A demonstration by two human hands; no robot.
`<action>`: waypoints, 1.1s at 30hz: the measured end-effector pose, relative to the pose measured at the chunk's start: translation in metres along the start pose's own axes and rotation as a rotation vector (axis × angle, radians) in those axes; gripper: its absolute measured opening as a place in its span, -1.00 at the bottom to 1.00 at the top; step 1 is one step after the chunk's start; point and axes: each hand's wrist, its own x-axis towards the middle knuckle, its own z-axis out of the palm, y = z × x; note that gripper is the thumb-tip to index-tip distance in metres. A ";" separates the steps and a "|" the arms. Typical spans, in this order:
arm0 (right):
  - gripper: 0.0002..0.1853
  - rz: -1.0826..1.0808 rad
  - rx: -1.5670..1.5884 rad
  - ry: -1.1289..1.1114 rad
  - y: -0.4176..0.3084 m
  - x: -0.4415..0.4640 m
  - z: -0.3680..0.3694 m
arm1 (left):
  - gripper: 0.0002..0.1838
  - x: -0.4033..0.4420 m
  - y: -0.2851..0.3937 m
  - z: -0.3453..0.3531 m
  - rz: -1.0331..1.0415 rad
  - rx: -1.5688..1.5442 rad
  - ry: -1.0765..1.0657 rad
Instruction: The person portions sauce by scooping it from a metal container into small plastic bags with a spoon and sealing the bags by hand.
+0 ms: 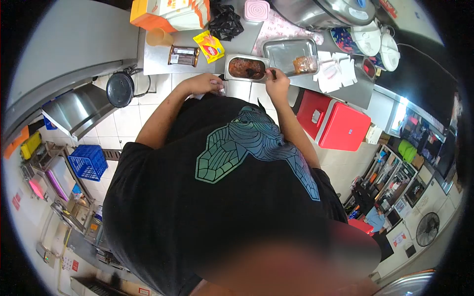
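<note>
My right hand (278,84) is closed on the dark handle of a spoon (251,72), whose far end lies in reddish-brown paste (241,66). That paste fills part of a small rectangular metal pan (227,74) at the counter's near edge. Just left of the pan and lower, my left hand (203,84) pinches a small clear plastic bag (221,89); its contents are hard to make out. Beside the pan on the right sits a larger clear tray (276,43) with a wrapped brown item (303,64) in it.
On the steel counter (160,66) lie a dark packet (183,56), a yellow pouch (209,47), a tan cup (159,37) and a black plastic bag (225,23). White papers (335,71) rest at the right. A red cooler box (340,123) stands below the counter.
</note>
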 end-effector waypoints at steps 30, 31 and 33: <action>-0.81 0.843 1.006 0.083 0.045 -0.010 0.047 | -0.61 -0.034 0.031 -0.053 -0.080 -0.009 -0.138; -0.79 0.842 1.000 0.083 0.044 -0.010 0.047 | -0.55 -0.047 0.065 -0.045 -0.022 -0.114 -0.209; -0.83 0.846 0.995 0.122 0.038 -0.010 0.046 | -0.50 -0.046 0.067 -0.035 0.069 -0.102 -0.162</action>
